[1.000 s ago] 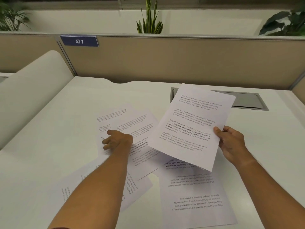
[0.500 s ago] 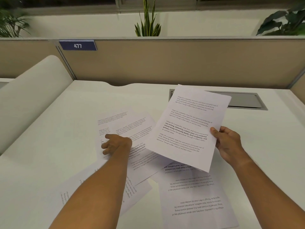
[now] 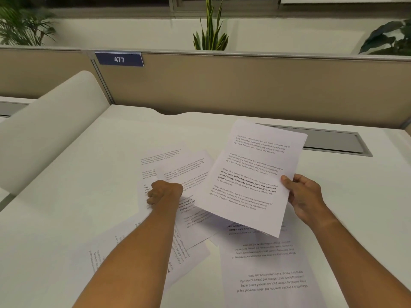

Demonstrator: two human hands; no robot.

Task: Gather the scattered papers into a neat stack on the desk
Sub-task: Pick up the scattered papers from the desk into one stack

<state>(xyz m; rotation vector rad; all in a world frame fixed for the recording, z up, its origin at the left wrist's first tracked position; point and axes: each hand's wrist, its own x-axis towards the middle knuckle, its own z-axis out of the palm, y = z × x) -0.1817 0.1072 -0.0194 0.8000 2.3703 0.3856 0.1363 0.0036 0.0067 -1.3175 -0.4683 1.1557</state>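
Several printed white sheets lie fanned and overlapping on the white desk (image 3: pixel 66 207). My right hand (image 3: pixel 307 196) pinches the right edge of a thin bundle of sheets (image 3: pixel 251 174), which it holds tilted above the desk. My left hand (image 3: pixel 165 192) rests knuckles-up on the overlapping middle sheets (image 3: pixel 191 167), its fingers curled down onto the paper at the left edge. One upside-down sheet (image 3: pixel 271 270) lies near me on the right. Another sheet (image 3: pixel 106 252) lies partly under my left forearm.
A beige partition (image 3: pixel 244 85) with a blue "477" label (image 3: pixel 119 59) closes the desk's far side. A grey cable hatch (image 3: pixel 333 141) sits at the back right. A curved white divider (image 3: pixel 51 130) rises along the left edge. Plants stand behind the partition.
My left hand's fingers have curled tighter onto the middle sheets. The bundle in my right hand has stayed lifted, shifting only slightly.
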